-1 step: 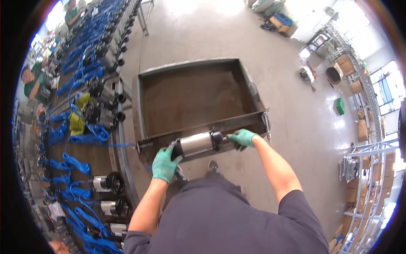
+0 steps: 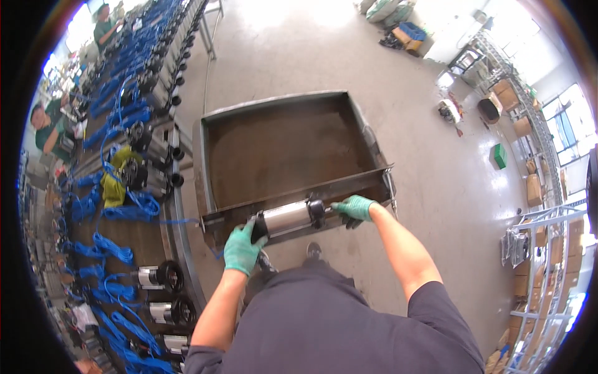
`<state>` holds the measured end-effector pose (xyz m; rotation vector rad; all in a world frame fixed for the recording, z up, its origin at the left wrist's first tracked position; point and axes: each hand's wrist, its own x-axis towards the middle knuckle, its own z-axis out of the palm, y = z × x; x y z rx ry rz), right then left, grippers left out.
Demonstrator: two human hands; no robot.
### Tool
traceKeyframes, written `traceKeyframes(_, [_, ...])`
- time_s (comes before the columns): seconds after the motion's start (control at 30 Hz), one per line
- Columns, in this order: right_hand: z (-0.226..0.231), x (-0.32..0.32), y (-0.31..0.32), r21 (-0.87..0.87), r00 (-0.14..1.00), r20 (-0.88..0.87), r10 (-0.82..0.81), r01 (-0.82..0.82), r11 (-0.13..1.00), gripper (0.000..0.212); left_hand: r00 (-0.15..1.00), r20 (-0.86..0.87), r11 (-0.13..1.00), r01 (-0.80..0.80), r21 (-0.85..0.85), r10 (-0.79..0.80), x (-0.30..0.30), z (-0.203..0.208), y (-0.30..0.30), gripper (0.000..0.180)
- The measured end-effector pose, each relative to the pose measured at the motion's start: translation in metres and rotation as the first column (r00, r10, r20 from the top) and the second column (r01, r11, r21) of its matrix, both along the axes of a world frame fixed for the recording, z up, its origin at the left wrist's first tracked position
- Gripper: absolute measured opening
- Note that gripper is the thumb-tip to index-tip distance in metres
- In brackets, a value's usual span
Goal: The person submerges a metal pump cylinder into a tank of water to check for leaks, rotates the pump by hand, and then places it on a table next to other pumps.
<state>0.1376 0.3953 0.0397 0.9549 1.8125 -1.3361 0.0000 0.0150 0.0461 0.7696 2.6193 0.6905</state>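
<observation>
I hold a silver cylindrical motor [image 2: 285, 218] with black end caps, lying level in front of me. My left hand [image 2: 242, 249], in a green glove, grips its left black end. On the right black end sits my right hand [image 2: 354, 207], also green-gloved. The motor is right at the near wall of a large rusty open metal bin [image 2: 274, 100], just above its rim. The bin's brown inside shows nothing in it.
Along the left runs a curved work line [image 2: 177, 237] with several similar motors [image 2: 156, 275] and blue cables [image 2: 118, 249]. People in green stand at the far left [image 2: 45, 124]. Racks with cartons [image 2: 532, 187] and a green crate [image 2: 499, 156] are at the right, on a concrete floor.
</observation>
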Motion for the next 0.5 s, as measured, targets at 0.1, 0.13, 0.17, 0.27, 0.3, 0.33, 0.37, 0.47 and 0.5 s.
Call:
traceKeyframes(0.1, [0.002, -0.006, 0.007, -0.209, 0.967, 0.107, -0.231, 0.250, 0.946, 0.074, 0.998, -0.065, 0.999, -0.004, -0.042, 0.002, 0.003, -0.002, 0.001, 0.065])
traceKeyframes(0.13, [-0.012, -0.006, 0.013, -0.215, 0.967, 0.095, -0.237, 0.252, 0.944, 0.066, 0.998, -0.064, 0.997, -0.006, -0.076, 0.001, 0.003, -0.001, 0.003, 0.065])
traceKeyframes(0.17, [-0.027, -0.008, 0.012, -0.155, 0.989, -0.012, -0.148, 0.144, 0.977, 0.056, 0.998, -0.061, 0.994, -0.019, -0.111, 0.013, 0.004, -0.001, 0.002, 0.066])
traceKeyframes(0.27, [-0.050, 0.001, 0.026, -0.369, 0.982, -0.032, -0.186, 0.161, 0.915, 0.037, 0.993, -0.118, 0.988, 0.011, -0.152, -0.029, 0.005, -0.009, 0.006, 0.070])
traceKeyframes(0.3, [-0.048, 0.004, 0.025, -0.370, 0.980, -0.040, -0.193, 0.165, 0.914, 0.037, 0.993, -0.116, 0.987, 0.003, -0.161, -0.022, 0.005, -0.008, 0.006, 0.071])
traceKeyframes(0.33, [-0.045, 0.007, 0.022, -0.247, 0.981, -0.188, -0.039, -0.009, 0.969, 0.033, 0.992, -0.124, 0.987, 0.007, -0.161, -0.028, 0.004, -0.006, 0.006, 0.071])
traceKeyframes(0.37, [-0.029, 0.008, 0.017, -0.093, 0.943, -0.308, 0.131, -0.166, 0.982, 0.030, 0.995, -0.100, 0.982, 0.003, -0.188, -0.023, 0.003, -0.003, 0.008, 0.071])
traceKeyframes(0.47, [-0.026, 0.005, 0.008, 0.666, 0.652, -0.104, 0.751, -0.515, 0.540, 0.019, 0.998, -0.066, 0.973, 0.007, -0.229, -0.023, 0.003, 0.004, 0.015, 0.072])
traceKeyframes(0.5, [-0.036, 0.005, 0.006, 0.783, 0.610, -0.023, 0.792, -0.481, 0.394, 0.018, 0.998, -0.052, 0.969, 0.007, -0.246, -0.020, 0.003, 0.006, 0.016, 0.072])
